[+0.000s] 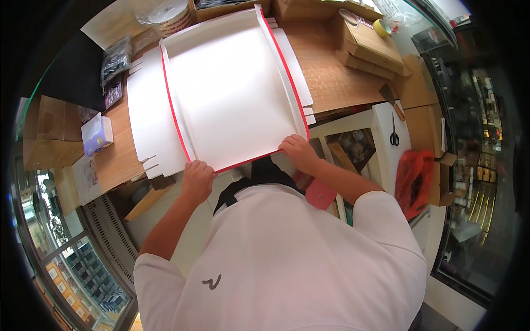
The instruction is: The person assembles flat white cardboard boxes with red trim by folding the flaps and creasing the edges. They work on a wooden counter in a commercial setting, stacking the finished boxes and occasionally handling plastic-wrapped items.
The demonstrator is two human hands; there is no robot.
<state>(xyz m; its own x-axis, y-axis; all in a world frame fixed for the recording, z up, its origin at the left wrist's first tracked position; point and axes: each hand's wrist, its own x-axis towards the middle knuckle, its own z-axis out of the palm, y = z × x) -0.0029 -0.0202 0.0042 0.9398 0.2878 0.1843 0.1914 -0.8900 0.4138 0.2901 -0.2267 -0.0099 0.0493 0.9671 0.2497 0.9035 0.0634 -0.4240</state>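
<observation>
A large, shallow white cardboard tray point(232, 88) with red edges lies on the wooden table, its near side reaching the front edge. At its near left corner my left hand point(199, 179) grips the red-edged rim with the fingers curled over it. My right hand point(298, 151) holds the same near rim close to the right corner, fingers bent over the edge. Beneath the tray, a flat white cardboard sheet point(149, 116) with slotted flaps sticks out on both the left and the right.
Left stand a tissue box point(97, 135) and a brown carton point(52, 132). Flat brown boxes point(370, 47) with a yellow tape roll point(381, 27) lie back right. Black scissors point(394, 132), a scraper point(391, 98) and a red plastic bag point(414, 182) are to the right. Large tape rolls point(168, 16) sit behind.
</observation>
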